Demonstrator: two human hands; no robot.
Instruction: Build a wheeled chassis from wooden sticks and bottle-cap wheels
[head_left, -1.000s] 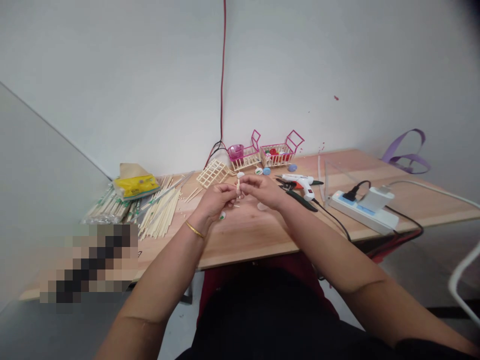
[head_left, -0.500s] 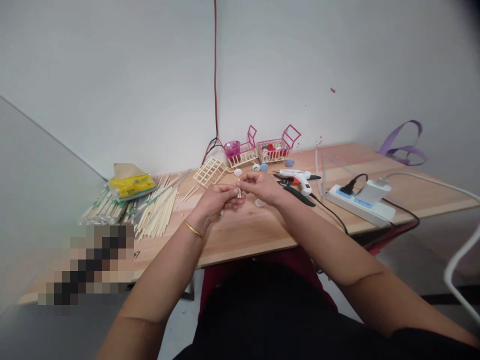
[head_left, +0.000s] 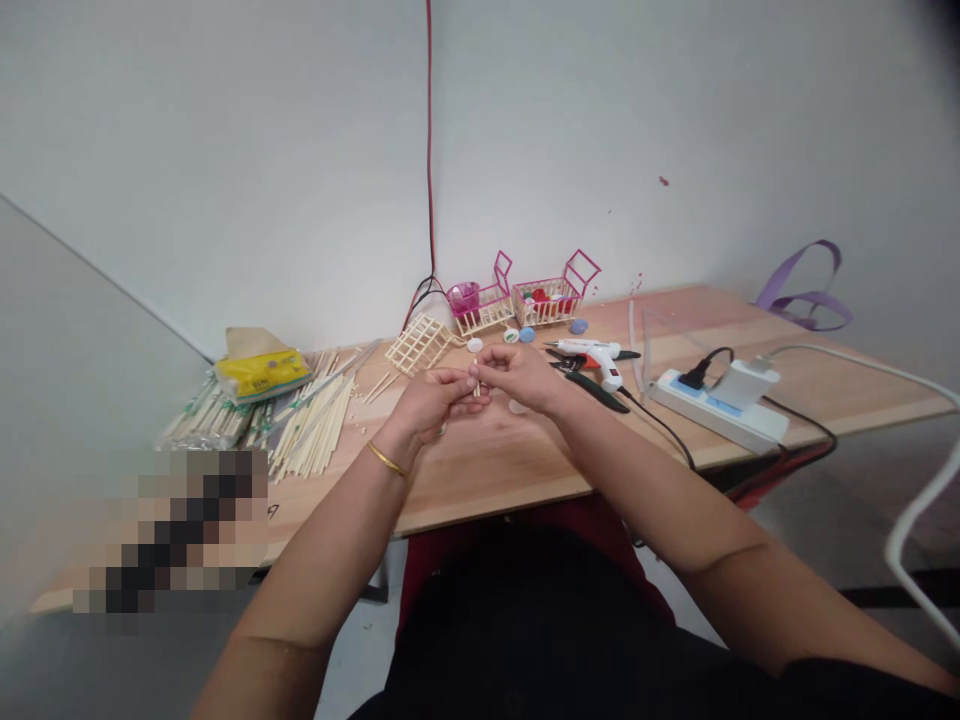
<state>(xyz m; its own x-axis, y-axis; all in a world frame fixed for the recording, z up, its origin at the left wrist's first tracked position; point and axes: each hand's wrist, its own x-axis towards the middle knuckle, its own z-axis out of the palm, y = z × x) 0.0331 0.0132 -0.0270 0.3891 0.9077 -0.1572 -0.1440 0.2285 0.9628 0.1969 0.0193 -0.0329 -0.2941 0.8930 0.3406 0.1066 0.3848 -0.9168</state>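
Note:
Over the wooden table, my left hand and my right hand meet with fingers pinched on a short pale wooden stick piece held upright between them. A gold bangle sits on my left wrist. A small white cap lies on the table just under my right hand. Behind the hands stands a bare stick-built grid frame.
Bundles of bamboo sticks and a yellow tissue pack lie at left. Two pink stick baskets stand at the back, with bottle caps nearby. A white glue gun, pliers, a power strip with cables and a purple ribbon fill the right.
The view has shifted slightly, so the table sits a little lower left in frame. Both hands stay together on the small stick piece, with only small finger movement.

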